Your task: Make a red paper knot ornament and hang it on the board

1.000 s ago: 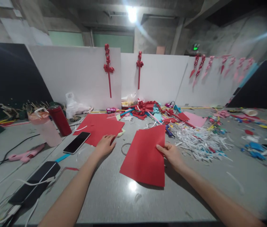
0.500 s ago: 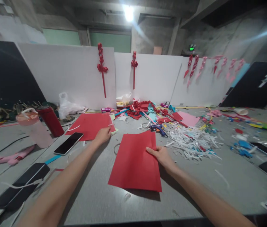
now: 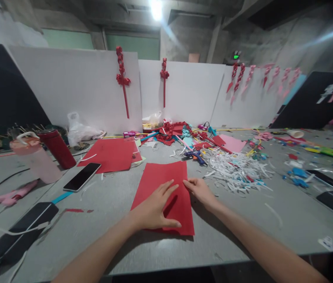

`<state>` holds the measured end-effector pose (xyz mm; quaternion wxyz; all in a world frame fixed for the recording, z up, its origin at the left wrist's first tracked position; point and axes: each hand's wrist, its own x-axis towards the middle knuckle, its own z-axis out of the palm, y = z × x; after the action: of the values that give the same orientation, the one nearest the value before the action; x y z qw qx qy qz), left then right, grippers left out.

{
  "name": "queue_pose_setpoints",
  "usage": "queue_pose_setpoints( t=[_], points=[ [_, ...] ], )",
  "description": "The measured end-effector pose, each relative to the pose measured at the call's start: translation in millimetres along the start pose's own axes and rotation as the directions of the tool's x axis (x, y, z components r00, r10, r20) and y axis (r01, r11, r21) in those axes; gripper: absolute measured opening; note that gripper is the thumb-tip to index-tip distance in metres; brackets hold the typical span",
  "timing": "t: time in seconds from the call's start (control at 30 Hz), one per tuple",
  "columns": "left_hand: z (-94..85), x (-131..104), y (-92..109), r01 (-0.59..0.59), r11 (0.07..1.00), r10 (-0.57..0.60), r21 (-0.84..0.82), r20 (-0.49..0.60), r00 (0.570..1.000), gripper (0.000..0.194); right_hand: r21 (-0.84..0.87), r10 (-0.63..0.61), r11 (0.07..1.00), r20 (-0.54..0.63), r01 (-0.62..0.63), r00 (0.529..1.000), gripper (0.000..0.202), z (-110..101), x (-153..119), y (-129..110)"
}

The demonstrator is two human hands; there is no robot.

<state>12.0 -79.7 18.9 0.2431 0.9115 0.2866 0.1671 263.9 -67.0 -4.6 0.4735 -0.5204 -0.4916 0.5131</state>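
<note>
A red sheet of paper [image 3: 160, 175] lies in front of me near the table's front edge; it looks folded or doubled, but I cannot tell for sure. My left hand [image 3: 157, 206] is over its middle, fingers spread and thumb apart; whether the palm touches the paper is hard to see. At the right edge of the sheet, my right hand [image 3: 202, 192] pinches the paper between thumb and fingers. More red paper [image 3: 110, 155] lies flat farther back on the left, with a phone [image 3: 82, 177] beside it.
Left: a pink bottle [image 3: 37, 161], a red flask [image 3: 57, 149], a pink glue gun [image 3: 11, 194] and a dark power bank [image 3: 22, 232] with cables. Right: white paper shreds [image 3: 237, 171] and a blue glue gun [image 3: 196, 156]. Red paper chains [image 3: 122, 78] hang on white boards behind.
My left hand has come from the red paper at back left to over the near sheet, its fingers spreading. The near sheet lies flatter; my right hand stays at its right edge.
</note>
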Motion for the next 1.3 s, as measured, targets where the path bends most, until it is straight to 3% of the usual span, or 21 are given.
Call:
queue_pose_setpoints(
  t=[0.1,0.2,0.33,0.4,0.5,0.53,0.57,0.63,0.7,0.77,0.83,0.9,0.93,1.0,1.07,1.13,1.17,1.3],
  points=[
    [3.8,3.2,-0.7,-0.008,1.000,0.008,0.014,-0.040,0.999,0.110,0.035,-0.018,0.999,-0.013,0.018,1.000,0.057,0.9,-1.4,-3.7],
    [12.0,5.8,-5.7,0.070,0.996,-0.069,0.047,-0.013,0.998,0.091,0.042,-0.062,0.997,-0.115,0.068,0.991,0.055,-0.7,-4.2,-10.7],
    [23.8,7.1,-16.8,0.123,0.981,-0.131,0.152,0.044,0.990,0.082,0.017,-0.219,0.972,-0.280,0.233,0.935,0.047,-12.6,-8.7,-30.3],
    [28.0,7.7,-19.9,0.101,0.978,-0.114,0.182,0.063,0.991,0.082,-0.003,-0.327,0.934,-0.405,0.356,0.854,0.042,-20.5,-9.6,-46.8],
    [31.6,8.2,-18.0,0.038,0.977,-0.058,0.208,0.087,0.995,0.080,-0.192,-0.549,0.812,-0.571,0.551,0.611,0.038,-26.3,-6.3,-82.7],
    [32.4,8.2,-15.9,0.011,0.978,-0.033,0.207,0.099,0.995,0.079,-0.292,-0.633,0.755,-0.560,0.588,0.535,0.037,-24.9,-3.3,-97.1],
    [33.0,8.1,-13.5,-0.017,0.979,-0.006,0.201,0.113,0.994,0.077,-0.391,-0.716,0.688,-0.500,0.611,0.487,0.036,-21.3,1.0,-112.2],
    [33.7,7.7,-8.4,-0.069,0.981,0.046,0.179,0.129,0.991,0.074,-0.585,-0.868,0.497,-0.324,0.641,0.376,0.034,-6.4,14.4,-142.0],
    [33.1,7.1,-3.6,-0.120,0.982,0.102,0.144,0.124,0.987,0.070,-0.704,-0.943,0.255,-0.029,0.663,0.332,0.029,19.2,35.0,-167.0],
    [30.4,6.1,0.8,-0.180,0.979,0.169,0.093,0.119,0.978,0.066,-0.705,-0.929,0.044,0.231,0.708,0.288,0.028,54.2,62.6,-183.0],
    [25.9,4.7,5.2,-0.242,0.970,0.236,0.023,0.142,0.961,0.063,-0.660,-0.831,-0.089,0.462,0.746,0.310,0.031,95.3,94.2,-187.5],
    [20.9,3.4,9.2,-0.274,0.961,0.277,-0.040,0.186,0.943,0.060,-0.643,-0.703,-0.079,0.578,0.762,0.414,0.034,137.2,125.4,-180.6],
    [18.8,3.0,10.7,-0.277,0.959,0.283,-0.061,0.208,0.936,0.061,-0.638,-0.623,-0.031,0.614,0.769,0.485,0.033,156.3,139.2,-173.9],
    [15.8,2.9,11.9,-0.270,0.959,0.282,-0.081,0.240,0.929,0.065,-0.647,-0.505,0.162,0.594,0.745,0.626,0.028,187.0,161.7,-156.8],
    [13.8,3.7,10.0,-0.263,0.961,0.275,-0.081,0.254,0.927,0.069,-0.651,-0.447,0.235,0.587,0.722,0.675,0.015,204.5,176.4,-140.0],
    [11.6,5.1,5.6,-0.265,0.962,0.274,-0.069,0.261,0.926,0.072,-0.669,-0.388,0.265,0.585,0.694,0.712,0.003,207.3,183.7,-127.9],
    [10.3,5.8,3.2,-0.264,0.963,0.269,-0.056,0.257,0.928,0.073,-0.679,-0.356,0.267,0.590,0.684,0.724,0.008,203.6,184.6,-124.1],
    [8.7,7.4,-1.5,-0.175,0.983,0.166,0.052,0.136,0.977,0.054,-0.685,-0.268,0.236,0.636,0.690,0.723,0.014,158.4,166.4,-118.9]
  ],
)
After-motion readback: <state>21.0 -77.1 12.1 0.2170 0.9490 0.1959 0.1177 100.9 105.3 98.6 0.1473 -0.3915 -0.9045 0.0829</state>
